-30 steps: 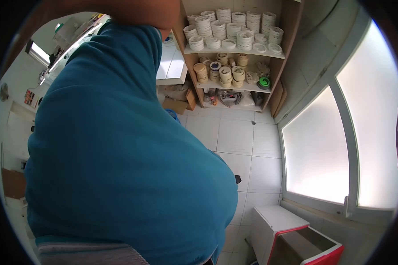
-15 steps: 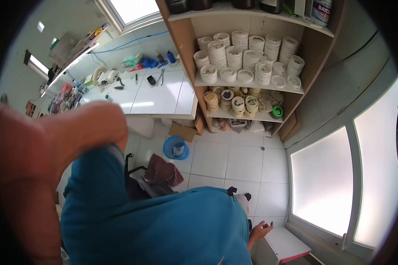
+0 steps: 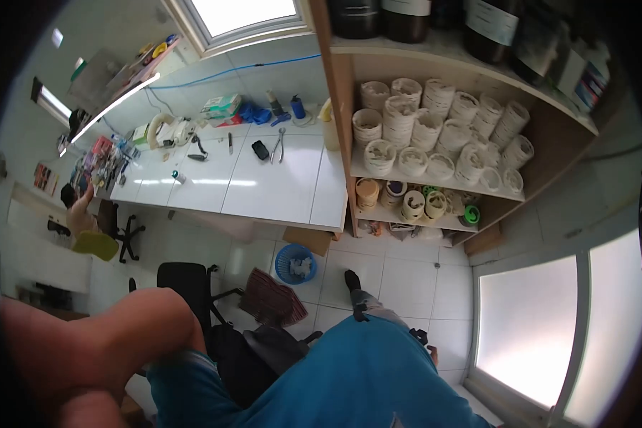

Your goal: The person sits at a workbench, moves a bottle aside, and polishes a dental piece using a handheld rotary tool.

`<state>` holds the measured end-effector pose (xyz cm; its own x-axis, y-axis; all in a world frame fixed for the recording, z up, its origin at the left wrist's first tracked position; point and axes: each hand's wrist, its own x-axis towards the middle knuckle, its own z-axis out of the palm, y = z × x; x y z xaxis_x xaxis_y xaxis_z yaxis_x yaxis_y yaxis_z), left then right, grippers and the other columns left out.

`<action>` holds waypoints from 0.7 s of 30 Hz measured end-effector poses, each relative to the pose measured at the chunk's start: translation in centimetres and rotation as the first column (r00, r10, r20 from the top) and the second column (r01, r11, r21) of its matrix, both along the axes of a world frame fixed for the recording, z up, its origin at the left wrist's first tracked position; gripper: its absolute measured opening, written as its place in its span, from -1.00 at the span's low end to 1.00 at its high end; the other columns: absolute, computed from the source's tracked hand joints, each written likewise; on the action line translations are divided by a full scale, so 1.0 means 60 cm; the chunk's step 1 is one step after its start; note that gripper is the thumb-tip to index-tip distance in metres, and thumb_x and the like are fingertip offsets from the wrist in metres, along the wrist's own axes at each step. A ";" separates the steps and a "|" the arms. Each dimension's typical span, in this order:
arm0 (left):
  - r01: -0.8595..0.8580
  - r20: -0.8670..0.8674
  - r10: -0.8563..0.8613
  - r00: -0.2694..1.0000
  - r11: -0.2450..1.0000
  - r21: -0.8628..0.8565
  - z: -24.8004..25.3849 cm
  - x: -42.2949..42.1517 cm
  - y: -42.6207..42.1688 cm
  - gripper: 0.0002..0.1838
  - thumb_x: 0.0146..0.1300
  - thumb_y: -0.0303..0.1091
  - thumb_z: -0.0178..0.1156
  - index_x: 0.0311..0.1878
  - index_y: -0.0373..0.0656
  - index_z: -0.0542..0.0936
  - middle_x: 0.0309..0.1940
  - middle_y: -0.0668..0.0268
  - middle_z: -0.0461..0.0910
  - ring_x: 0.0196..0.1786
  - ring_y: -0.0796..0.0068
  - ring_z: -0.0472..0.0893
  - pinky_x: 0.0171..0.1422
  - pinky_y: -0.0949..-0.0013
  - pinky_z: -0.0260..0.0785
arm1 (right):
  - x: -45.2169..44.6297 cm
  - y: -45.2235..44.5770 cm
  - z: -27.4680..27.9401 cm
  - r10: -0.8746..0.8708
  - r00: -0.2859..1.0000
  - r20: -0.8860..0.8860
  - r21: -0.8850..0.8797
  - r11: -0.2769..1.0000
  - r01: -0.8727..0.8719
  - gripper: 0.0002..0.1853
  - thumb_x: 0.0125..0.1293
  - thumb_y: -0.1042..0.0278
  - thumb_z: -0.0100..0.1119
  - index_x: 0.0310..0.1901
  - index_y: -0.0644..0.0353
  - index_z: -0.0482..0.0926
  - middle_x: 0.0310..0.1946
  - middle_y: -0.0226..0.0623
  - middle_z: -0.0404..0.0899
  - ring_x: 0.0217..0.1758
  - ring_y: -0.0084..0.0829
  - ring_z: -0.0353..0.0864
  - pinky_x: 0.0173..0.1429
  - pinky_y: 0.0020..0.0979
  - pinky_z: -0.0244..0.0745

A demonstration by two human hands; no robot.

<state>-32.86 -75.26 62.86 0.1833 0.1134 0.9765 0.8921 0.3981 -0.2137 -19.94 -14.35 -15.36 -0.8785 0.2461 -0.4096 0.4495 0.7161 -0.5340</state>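
Observation:
My bare left arm, bent at the elbow, fills the lower left close to the camera; its hand cannot be made out. Beyond my teal shirt (image 3: pixel 364 364), a small part of my right hand (image 3: pixel 433 352) shows low at my side, near a black item. The rest of that hand is hidden, so its fingers and any contents cannot be read. One dark shoe (image 3: pixel 352 279) stands on the tiled floor ahead of my body.
A white-tiled bench (image 3: pixel 271 185) holds tools and a phone-like black item. Shelves (image 3: pixel 439 175) bear stacked white rings and dark bottles. Below are a blue bin (image 3: pixel 296 264), a black chair (image 3: pixel 185 285) and a maroon cloth (image 3: pixel 271 298). Another person (image 3: pixel 78 207) sits far left.
The view has swung up and left, showing more bench, chair and the other person. My right hand, seen with fingers apart half a second ago, is now mostly hidden.

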 end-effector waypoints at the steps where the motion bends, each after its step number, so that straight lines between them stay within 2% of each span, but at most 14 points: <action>1: -0.035 0.013 0.035 0.999 0.999 0.020 -0.003 -0.007 -0.022 -0.62 0.76 0.11 0.12 0.40 0.17 0.60 0.01 0.40 0.68 0.16 0.43 0.65 0.32 0.28 0.53 | 0.019 0.034 -0.124 0.071 0.996 -0.060 -0.003 0.997 -0.072 -0.44 0.33 -0.01 0.65 0.22 0.12 0.70 0.10 -0.12 0.83 0.13 0.03 0.86 0.21 0.06 0.74; 2: -0.078 0.031 0.077 0.997 0.997 0.029 -0.002 -0.019 -0.046 -0.62 0.76 0.11 0.12 0.40 0.18 0.60 0.01 0.40 0.68 0.17 0.43 0.65 0.33 0.28 0.53 | 0.015 0.018 -0.133 0.141 0.983 -0.119 -0.001 0.990 -0.142 -0.51 0.34 0.01 0.64 0.16 0.11 0.77 0.07 -0.11 0.85 0.12 0.05 0.86 0.24 0.06 0.73; 5: -0.170 0.003 0.170 0.985 0.985 -0.004 -0.012 -0.028 -0.131 -0.61 0.76 0.12 0.12 0.42 0.20 0.60 0.01 0.41 0.68 0.18 0.43 0.65 0.34 0.27 0.53 | -0.093 -0.041 -0.093 0.130 0.977 0.169 -0.070 0.990 -0.119 -0.62 0.37 0.05 0.61 0.04 0.14 0.82 0.03 -0.07 0.88 0.10 0.05 0.88 0.25 0.00 0.74; 8: -0.266 0.027 0.266 0.964 0.964 0.003 -0.011 -0.037 -0.212 -0.61 0.75 0.13 0.11 0.43 0.22 0.59 0.02 0.41 0.67 0.19 0.43 0.65 0.35 0.27 0.53 | -0.216 -0.077 -0.082 0.268 0.927 0.261 -0.116 0.962 -0.246 -0.70 0.41 0.09 0.58 -0.08 0.17 0.88 -0.02 -0.03 0.90 0.08 0.04 0.90 0.26 -0.06 0.75; 10: -0.333 0.019 0.333 0.943 0.943 0.005 -0.013 -0.032 -0.256 -0.60 0.75 0.14 0.11 0.45 0.24 0.58 0.02 0.41 0.67 0.20 0.43 0.65 0.36 0.27 0.53 | -0.360 -0.160 0.028 0.466 0.876 0.123 -0.097 0.884 -0.457 -0.70 0.45 0.14 0.49 -0.02 0.23 0.85 -0.08 -0.05 0.90 0.01 -0.13 0.91 0.07 -0.11 0.80; 11: -0.369 0.010 0.369 0.929 0.929 0.008 -0.016 -0.025 -0.271 -0.60 0.75 0.14 0.11 0.45 0.25 0.58 0.02 0.42 0.67 0.20 0.43 0.65 0.37 0.26 0.53 | -0.441 -0.266 0.154 0.324 0.867 0.378 -0.169 0.945 -0.279 -0.64 0.49 0.13 0.45 0.10 0.25 0.80 -0.13 -0.09 0.87 -0.05 -0.23 0.88 -0.04 -0.13 0.78; 14: -0.457 0.045 0.455 0.889 0.889 0.023 -0.004 -0.024 -0.324 -0.59 0.75 0.15 0.10 0.47 0.27 0.57 0.03 0.42 0.67 0.21 0.44 0.65 0.38 0.26 0.53 | -0.585 -0.415 0.286 0.429 0.749 0.505 -0.309 0.900 -0.307 -0.52 0.58 0.05 0.36 0.30 0.24 0.68 -0.04 -0.13 0.82 -0.07 -0.29 0.83 -0.06 -0.21 0.75; 15: -0.473 0.030 0.473 0.881 0.881 0.011 -0.004 -0.022 -0.342 -0.59 0.75 0.15 0.10 0.47 0.28 0.57 0.03 0.42 0.67 0.22 0.44 0.65 0.39 0.26 0.53 | -0.630 -0.459 0.311 0.490 0.683 0.541 -0.274 0.871 -0.408 -0.50 0.58 0.00 0.37 0.32 0.23 0.70 0.02 -0.10 0.83 0.04 -0.21 0.85 0.11 -0.20 0.75; 16: -0.486 0.014 0.486 0.874 0.874 0.002 -0.005 -0.018 -0.361 -0.59 0.75 0.15 0.10 0.48 0.29 0.57 0.03 0.42 0.67 0.22 0.44 0.64 0.39 0.26 0.53 | -0.664 -0.506 0.363 0.630 0.637 0.445 -0.213 0.765 -0.608 -0.48 0.59 0.00 0.37 0.34 0.24 0.72 0.11 -0.08 0.84 0.17 -0.17 0.83 0.29 -0.19 0.70; 17: -0.499 0.002 0.499 0.866 0.866 -0.001 -0.006 -0.018 -0.383 -0.59 0.75 0.16 0.10 0.48 0.30 0.57 0.04 0.43 0.67 0.22 0.44 0.64 0.40 0.25 0.53 | -0.690 -0.568 0.448 0.693 0.613 0.380 -0.271 0.717 -0.642 -0.52 0.62 0.04 0.36 0.34 0.25 0.73 0.16 -0.07 0.83 0.28 -0.20 0.80 0.42 -0.16 0.64; 18: -0.509 -0.009 0.509 0.861 0.861 -0.003 -0.010 -0.017 -0.405 -0.58 0.75 0.16 0.10 0.49 0.31 0.57 0.04 0.43 0.66 0.23 0.44 0.64 0.40 0.25 0.53 | -0.723 -0.615 0.516 0.751 0.565 0.341 -0.461 0.658 -0.595 -0.53 0.67 0.10 0.32 0.40 0.26 0.68 0.12 -0.14 0.83 0.21 -0.30 0.81 0.32 -0.23 0.66; 19: -0.517 -0.011 0.517 0.856 0.856 -0.004 -0.015 -0.020 -0.432 -0.58 0.75 0.16 0.09 0.49 0.31 0.56 0.04 0.43 0.66 0.23 0.44 0.64 0.40 0.25 0.53 | -0.743 -0.688 0.627 0.778 0.553 0.297 -0.606 0.601 -0.521 -0.49 0.66 0.10 0.32 0.40 0.33 0.65 0.16 -0.06 0.83 0.31 -0.27 0.78 0.47 -0.18 0.60; 20: -0.521 -0.008 0.521 0.854 0.854 0.004 -0.018 -0.026 -0.465 -0.58 0.75 0.16 0.09 0.50 0.32 0.56 0.04 0.43 0.66 0.24 0.44 0.64 0.41 0.25 0.53 | -0.758 -0.755 0.726 0.850 0.519 0.093 -0.698 0.428 -0.575 -0.55 0.69 0.25 0.23 0.43 0.36 0.60 0.13 -0.01 0.81 0.27 -0.21 0.81 0.43 -0.15 0.64; 21: -0.524 -0.006 0.524 0.852 0.852 0.002 -0.023 -0.031 -0.500 -0.58 0.75 0.17 0.09 0.50 0.33 0.56 0.04 0.43 0.66 0.24 0.44 0.64 0.41 0.25 0.53 | -0.769 -0.822 0.831 0.871 0.478 -0.111 -0.660 0.295 -0.691 -0.45 0.69 0.08 0.21 0.43 0.41 0.57 0.14 0.03 0.80 0.25 -0.15 0.82 0.41 -0.13 0.66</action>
